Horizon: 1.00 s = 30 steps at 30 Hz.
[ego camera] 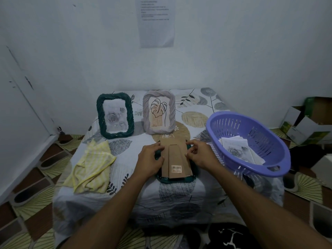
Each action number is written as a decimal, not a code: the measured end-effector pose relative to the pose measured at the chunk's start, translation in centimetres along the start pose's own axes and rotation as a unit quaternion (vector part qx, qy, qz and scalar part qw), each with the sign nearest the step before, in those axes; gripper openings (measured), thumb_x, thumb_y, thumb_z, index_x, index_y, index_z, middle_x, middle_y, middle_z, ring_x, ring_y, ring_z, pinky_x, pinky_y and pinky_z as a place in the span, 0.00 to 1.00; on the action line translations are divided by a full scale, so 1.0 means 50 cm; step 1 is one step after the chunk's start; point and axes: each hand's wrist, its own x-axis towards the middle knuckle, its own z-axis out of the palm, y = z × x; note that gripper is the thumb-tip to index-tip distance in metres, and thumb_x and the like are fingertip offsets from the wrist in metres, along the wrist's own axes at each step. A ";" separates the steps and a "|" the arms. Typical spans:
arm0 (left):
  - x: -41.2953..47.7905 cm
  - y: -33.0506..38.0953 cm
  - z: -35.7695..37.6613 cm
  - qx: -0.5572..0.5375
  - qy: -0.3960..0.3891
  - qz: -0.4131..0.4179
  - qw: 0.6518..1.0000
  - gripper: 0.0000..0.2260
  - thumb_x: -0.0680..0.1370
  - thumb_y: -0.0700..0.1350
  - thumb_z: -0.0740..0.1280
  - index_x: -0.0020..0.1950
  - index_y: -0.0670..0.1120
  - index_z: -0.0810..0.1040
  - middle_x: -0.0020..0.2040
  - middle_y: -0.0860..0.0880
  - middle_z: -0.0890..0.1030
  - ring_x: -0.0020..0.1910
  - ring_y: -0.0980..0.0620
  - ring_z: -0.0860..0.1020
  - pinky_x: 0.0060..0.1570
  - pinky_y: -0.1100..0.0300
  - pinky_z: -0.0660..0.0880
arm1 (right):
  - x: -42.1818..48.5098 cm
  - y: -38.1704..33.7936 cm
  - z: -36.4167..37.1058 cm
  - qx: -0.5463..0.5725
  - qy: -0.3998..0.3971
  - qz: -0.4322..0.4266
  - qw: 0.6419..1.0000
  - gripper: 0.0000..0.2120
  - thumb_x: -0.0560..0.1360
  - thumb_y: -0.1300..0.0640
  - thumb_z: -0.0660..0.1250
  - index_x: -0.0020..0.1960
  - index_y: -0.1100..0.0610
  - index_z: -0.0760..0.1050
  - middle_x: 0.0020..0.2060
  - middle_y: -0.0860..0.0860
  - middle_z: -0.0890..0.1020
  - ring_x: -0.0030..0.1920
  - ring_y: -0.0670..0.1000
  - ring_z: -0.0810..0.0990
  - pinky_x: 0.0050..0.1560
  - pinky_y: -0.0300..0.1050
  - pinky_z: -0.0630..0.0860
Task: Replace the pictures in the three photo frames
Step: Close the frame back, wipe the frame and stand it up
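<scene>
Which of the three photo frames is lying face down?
The dark green frame under both hands, its brown cardboard back facing up. The other green frame and the grey frame stand upright behind it.

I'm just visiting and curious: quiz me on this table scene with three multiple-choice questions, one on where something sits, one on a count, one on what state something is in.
1. Where is the yellow cloth?
A. in the purple basket
B. on the table's left side, in front of the dark green frame
C. on the floor

2. How many frames stand upright?
A. one
B. two
C. three

3. How is the frame under the hands lying?
A. face down, cardboard back up
B. face up
C. standing

Answers:
1 B, the cloth lies on the tablecloth before the green frame.
2 B, the green frame and the grey frame stand at the back.
3 A, the left hand and right hand hold the face-down frame, its brown stand and barcode showing.
</scene>
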 end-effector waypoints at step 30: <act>-0.013 -0.011 0.016 0.090 -0.019 0.034 0.995 0.13 0.75 0.48 0.65 0.59 0.51 0.73 0.70 0.49 0.70 0.68 0.51 0.63 0.65 0.53 0.62 | 0.001 0.047 0.023 -0.111 0.033 -0.108 0.987 0.06 0.74 0.56 0.68 0.50 0.55 0.79 0.67 0.52 0.73 0.63 0.54 0.74 0.61 0.48 0.72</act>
